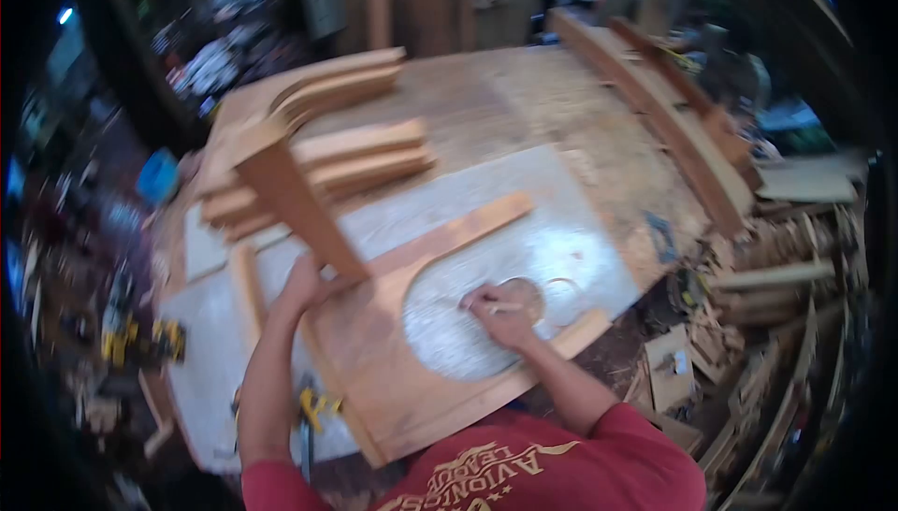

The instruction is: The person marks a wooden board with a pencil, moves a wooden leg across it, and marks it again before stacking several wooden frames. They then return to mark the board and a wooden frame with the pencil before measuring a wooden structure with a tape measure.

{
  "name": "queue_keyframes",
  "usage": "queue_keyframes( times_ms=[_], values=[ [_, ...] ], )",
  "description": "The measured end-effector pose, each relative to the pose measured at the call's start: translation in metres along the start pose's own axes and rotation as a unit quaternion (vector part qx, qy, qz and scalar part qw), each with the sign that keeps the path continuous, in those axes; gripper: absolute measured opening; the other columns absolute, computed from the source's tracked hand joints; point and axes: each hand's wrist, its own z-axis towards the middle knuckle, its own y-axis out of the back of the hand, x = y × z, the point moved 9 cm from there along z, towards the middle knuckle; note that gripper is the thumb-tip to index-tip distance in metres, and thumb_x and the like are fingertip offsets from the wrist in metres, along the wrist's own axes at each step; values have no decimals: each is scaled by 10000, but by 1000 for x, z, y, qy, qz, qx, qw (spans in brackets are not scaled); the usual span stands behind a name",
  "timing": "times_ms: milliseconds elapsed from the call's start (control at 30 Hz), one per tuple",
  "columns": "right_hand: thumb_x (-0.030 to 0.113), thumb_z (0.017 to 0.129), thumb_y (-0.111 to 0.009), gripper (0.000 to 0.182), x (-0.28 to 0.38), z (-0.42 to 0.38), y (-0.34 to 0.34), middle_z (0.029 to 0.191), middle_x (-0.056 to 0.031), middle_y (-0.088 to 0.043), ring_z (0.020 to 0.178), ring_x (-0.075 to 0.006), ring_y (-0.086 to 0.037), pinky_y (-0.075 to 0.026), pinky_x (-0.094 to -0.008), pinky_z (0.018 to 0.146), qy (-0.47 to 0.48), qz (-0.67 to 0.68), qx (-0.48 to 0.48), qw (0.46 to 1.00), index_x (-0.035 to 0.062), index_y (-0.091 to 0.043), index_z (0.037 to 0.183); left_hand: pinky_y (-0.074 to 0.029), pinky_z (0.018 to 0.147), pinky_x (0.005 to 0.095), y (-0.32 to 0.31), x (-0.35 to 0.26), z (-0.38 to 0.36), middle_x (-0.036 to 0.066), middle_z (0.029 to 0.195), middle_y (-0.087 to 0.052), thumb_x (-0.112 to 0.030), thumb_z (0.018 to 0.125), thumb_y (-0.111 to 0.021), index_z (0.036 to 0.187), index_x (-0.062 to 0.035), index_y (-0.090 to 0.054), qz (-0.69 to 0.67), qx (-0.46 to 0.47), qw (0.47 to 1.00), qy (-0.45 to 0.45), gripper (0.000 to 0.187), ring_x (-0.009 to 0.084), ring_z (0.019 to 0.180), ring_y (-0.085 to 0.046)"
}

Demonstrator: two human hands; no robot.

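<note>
A wooden frame panel (402,371) with a rounded cut-out lies flat on the workbench (524,109) in front of me. My left hand (304,287) grips the lower end of a reddish wooden board (295,198) that rises tilted away from the panel's upper left edge. My right hand (500,310) rests inside the cut-out near its right end, pinching a thin pale stick-like tool (505,306) against a small round wooden disc (522,294). A faint ring (563,292) lies just right of the disc.
Stacked straight and curved wooden pieces (327,151) sit at the back left of the bench. Long curved boards (669,109) run along its right edge. Offcuts (776,277) pile up at the right. Yellow tools (140,338) lie on the floor at left, a yellow clamp (318,408) near my left arm.
</note>
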Motion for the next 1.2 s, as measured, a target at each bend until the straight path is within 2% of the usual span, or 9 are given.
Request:
queue_keyframes(
  times_ms=[233,433,567,700,733,833,967,1100,1200],
  values=[
    [326,1039,-547,375,-16,-122,62,763,-55,-629,781,-134,-584,-472,-317,703,-137,59,-71,986,22,-716,897,-573,792,359,-6,-17,-7,121,946,-759,-154,764,-854,1017,26,-738,-217,-57,974,31,332,204,839,-717],
    [254,1058,-521,308,8,-176,125,842,-99,-637,739,-156,-571,-469,-349,682,-47,75,-206,975,18,-691,959,-561,749,320,-18,-81,-18,108,886,-741,-183,806,-833,952,36,-737,-244,-72,967,-20,280,171,812,-691],
    [237,1059,-524,285,46,-181,133,1008,-138,-657,900,-221,-664,-532,-334,794,-10,36,-171,985,-3,-673,1097,-565,756,324,-83,-186,-61,84,916,-727,-231,790,-857,999,18,-714,-379,22,924,-53,355,165,838,-685],
    [453,962,-667,497,62,-183,126,1114,-144,-658,976,-287,-677,-546,-370,853,-16,-69,-80,994,33,-655,1228,-562,811,321,-176,-252,-109,69,973,-703,-161,793,-860,1070,15,-665,-551,54,830,-69,382,165,896,-673],
    [568,894,-705,615,42,-186,121,1098,-154,-685,953,-289,-680,-540,-384,852,11,-92,-46,995,35,-672,1199,-551,848,333,-196,-263,-120,81,1020,-686,-210,811,-838,1134,11,-634,-543,82,834,-58,441,178,949,-660],
    [616,887,-685,661,19,-202,130,1020,-168,-713,892,-294,-680,-532,-387,845,-160,-34,139,977,18,-693,1168,-521,923,356,-233,-287,-139,104,1094,-671,-257,848,-791,1236,20,-588,-503,142,853,1,519,199,1043,-636],
    [342,913,-777,375,-36,-223,144,814,-26,-663,769,-81,-562,-474,-285,674,-158,262,54,950,-6,-718,1038,-481,1008,379,-264,-308,-139,157,1197,-640,-289,864,-802,1262,37,-586,-388,127,912,-47,558,239,1133,-607],
    [244,917,-761,256,-95,-239,221,779,22,-627,727,-49,-524,-461,-268,622,-168,114,-40,978,-9,-729,947,-395,1119,442,-285,-330,-154,220,1350,-547,-403,796,-843,1396,11,-497,-131,2,986,-105,807,359,1291,-500],
    [240,911,-747,272,-124,-242,292,747,-61,-703,687,-99,-606,-499,-323,610,-154,-81,-63,983,-27,-704,885,-389,1128,459,-315,-327,-189,201,1385,-515,-392,782,-850,1382,-5,-524,-109,-46,991,-62,784,381,1314,-471]
  ],
)
